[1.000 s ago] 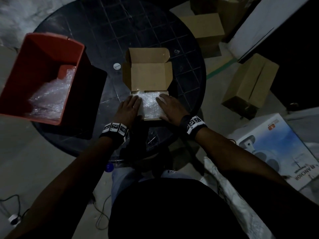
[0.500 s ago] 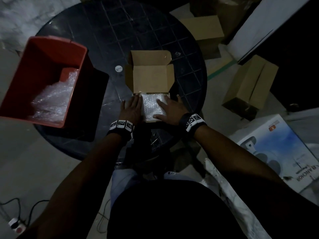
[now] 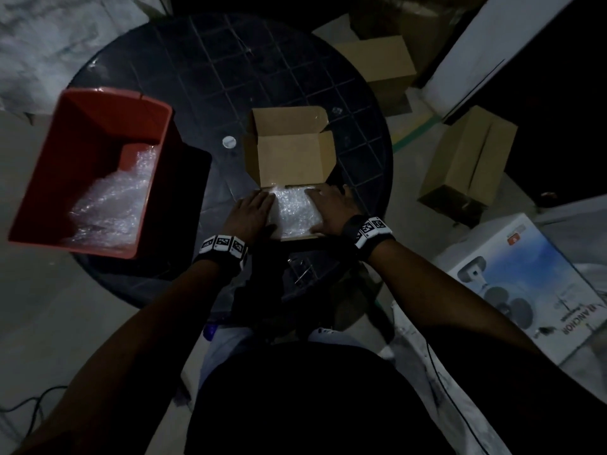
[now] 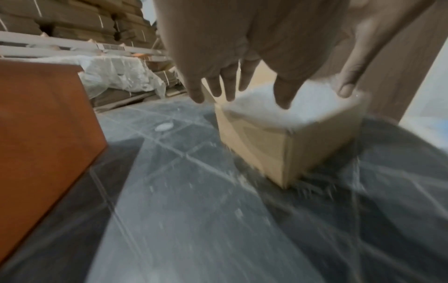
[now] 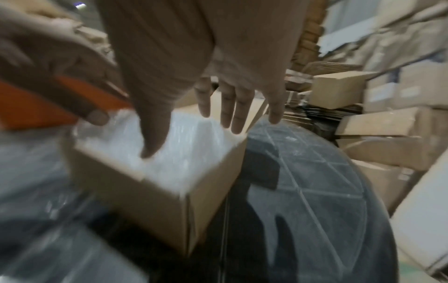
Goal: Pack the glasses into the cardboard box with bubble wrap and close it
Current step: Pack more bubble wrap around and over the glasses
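The cardboard box [image 3: 289, 178] stands on the round table [image 3: 230, 60], with bubble wrap [image 3: 294, 210] filling its open top and its lid flap standing up on the far side. The left hand [image 3: 251, 213] lies flat at the wrap's left edge and the right hand [image 3: 331, 208] at its right edge, the wrap between them. Well left of the left hand a red bin [image 3: 95, 165] with more bubble wrap in it sits at the table's edge, and a small white disc [image 3: 229, 141] lies on the table between bin and box.

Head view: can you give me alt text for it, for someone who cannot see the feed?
Both hands, left hand and right hand, lie flat at the sides of bubble wrap filling an open cardboard box on a dark round table, its lid raised. A red bin holding more wrap stands to the left.
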